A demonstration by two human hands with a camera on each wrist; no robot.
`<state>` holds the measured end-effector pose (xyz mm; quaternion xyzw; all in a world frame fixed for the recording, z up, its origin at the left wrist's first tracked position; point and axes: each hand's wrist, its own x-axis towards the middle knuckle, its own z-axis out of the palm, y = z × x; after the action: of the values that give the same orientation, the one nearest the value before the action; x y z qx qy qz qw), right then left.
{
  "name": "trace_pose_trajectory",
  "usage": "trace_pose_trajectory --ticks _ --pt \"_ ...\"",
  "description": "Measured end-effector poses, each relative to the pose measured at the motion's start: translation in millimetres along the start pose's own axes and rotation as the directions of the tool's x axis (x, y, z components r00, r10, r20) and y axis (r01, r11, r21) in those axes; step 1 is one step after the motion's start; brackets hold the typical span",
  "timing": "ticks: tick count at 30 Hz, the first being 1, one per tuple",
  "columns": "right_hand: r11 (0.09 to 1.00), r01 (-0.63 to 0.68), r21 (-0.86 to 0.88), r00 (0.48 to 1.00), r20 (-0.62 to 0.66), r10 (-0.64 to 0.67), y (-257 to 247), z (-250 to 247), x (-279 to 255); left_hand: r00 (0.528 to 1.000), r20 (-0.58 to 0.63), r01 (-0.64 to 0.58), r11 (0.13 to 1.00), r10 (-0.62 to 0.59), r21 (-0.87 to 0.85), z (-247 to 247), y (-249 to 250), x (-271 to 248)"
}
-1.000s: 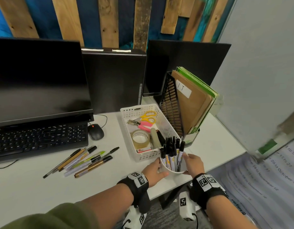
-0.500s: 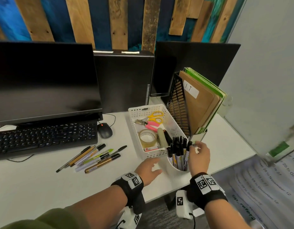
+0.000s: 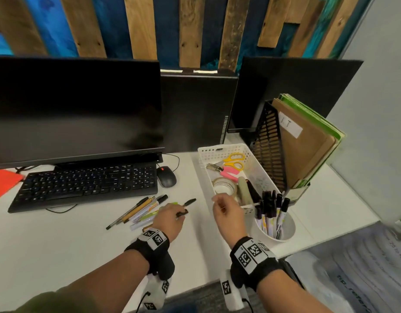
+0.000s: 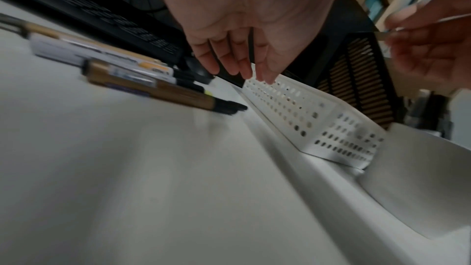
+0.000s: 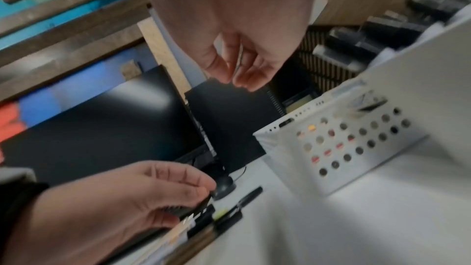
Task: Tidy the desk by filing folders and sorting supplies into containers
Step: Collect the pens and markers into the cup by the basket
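Observation:
Several loose pens and markers [image 3: 138,211] lie on the white desk in front of the keyboard. My left hand [image 3: 178,212] reaches down over their right end with its fingers [image 4: 239,65] fairly straight. It hovers just above a gold marker with a black cap [image 4: 153,90] that lies flat. My right hand [image 3: 219,205] hangs in the air in front of the white perforated basket [image 3: 202,168]. Its fingers [image 5: 254,80] are loosely curled, with nothing clearly in them. A white cup [image 3: 285,231] full of black-capped markers stands to its right.
A black mesh file rack [image 3: 269,145] with brown and green folders [image 3: 307,154] stands behind the cup. The basket holds scissors, a tape roll and other supplies. A keyboard [image 3: 86,184], a mouse [image 3: 166,176] and a monitor [image 3: 75,109] fill the left. The desk's front edge is near my wrists.
Both hands have let go of the marker cup. My left hand has moved left to the loose pens, and my right hand has lifted off the cup to hover by the basket.

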<state>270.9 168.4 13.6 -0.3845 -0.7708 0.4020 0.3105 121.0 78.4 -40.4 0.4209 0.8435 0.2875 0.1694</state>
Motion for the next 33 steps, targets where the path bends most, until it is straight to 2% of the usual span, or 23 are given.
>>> trace_pose_trajectory --ticks 2,5,8,11,15,19,21,26,33 --pt "0.996 -0.07 -0.061 0.983 0.166 0.079 6.0 22.2 0.8 0.999 -0.016 0.037 0.999 -0.036 0.028 -10.3 -15.2 1.2" --pt "0.97 -0.144 -0.197 0.916 0.345 0.206 17.1 49.6 1.7 0.997 -0.034 0.065 0.997 -0.064 0.038 -23.8 -37.2 7.4" --pt "0.955 -0.128 -0.268 0.88 0.413 0.234 21.2 63.2 4.2 0.992 -0.023 0.128 0.989 -0.127 0.074 -36.7 -53.2 14.2" --pt "0.955 -0.042 -0.293 0.866 0.465 0.181 18.1 72.4 10.3 0.987 -0.037 0.157 0.98 -0.154 0.123 -47.8 -67.5 22.4" --pt "0.939 0.061 -0.337 0.855 0.503 0.125 21.1 87.5 18.6 0.989 -0.01 0.143 0.964 -0.144 0.225 -56.9 -80.2 32.2" --pt "0.859 0.171 -0.483 0.845 0.521 0.125 28.1 96.9 21.3 0.99 0.08 0.085 0.947 -0.115 0.31 -54.2 -83.7 39.3" --pt "0.835 0.175 -0.522 0.86 0.494 0.129 30.9 98.8 21.4 0.988 0.106 0.068 0.936 -0.111 0.347 -51.8 -83.6 42.8" --pt "0.862 0.112 -0.494 0.893 0.431 0.131 43.6 95.0 19.7 0.982 0.146 0.051 0.908 -0.122 0.416 -48.5 -77.5 47.9" --pt "0.907 0.068 -0.416 0.898 0.422 0.126 47.7 81.4 19.7 0.967 0.177 0.11 0.925 -0.185 0.364 -48.3 -66.6 50.2"
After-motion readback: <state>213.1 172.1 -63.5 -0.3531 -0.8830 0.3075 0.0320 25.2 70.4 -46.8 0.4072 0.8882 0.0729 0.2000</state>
